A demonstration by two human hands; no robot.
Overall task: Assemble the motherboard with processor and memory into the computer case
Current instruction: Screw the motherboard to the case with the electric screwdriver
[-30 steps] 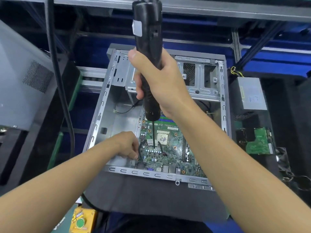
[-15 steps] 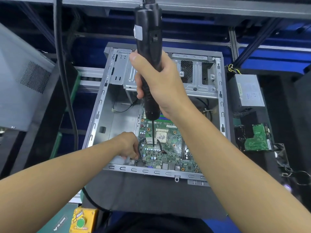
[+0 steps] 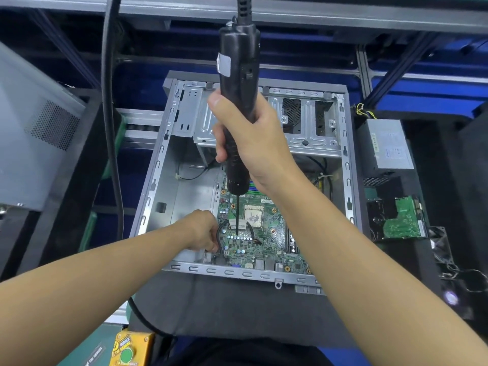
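An open grey computer case (image 3: 153,186) lies on its side in front of me. A green motherboard (image 3: 266,249) sits inside it, with the silver processor (image 3: 253,216) near its middle. My right hand (image 3: 253,143) grips a black electric screwdriver (image 3: 237,83) held upright above the board, its thin bit (image 3: 237,217) pointing down just left of the processor. My left hand (image 3: 202,229) reaches into the case at the board's left edge, fingers pinched around a black cable (image 3: 219,231). My right forearm hides the board's right part.
A grey power supply (image 3: 388,143) and a small green circuit board (image 3: 401,220) lie on the black surface to the right. A grey side panel (image 3: 31,128) leans at the left. A thick black hose (image 3: 111,128) hangs at the left. A yellow button box (image 3: 129,350) sits below.
The view has tilted a little, so the case sits slightly lower in frame. The screwdriver stays upright over the board and my left hand remains at the board's left edge.
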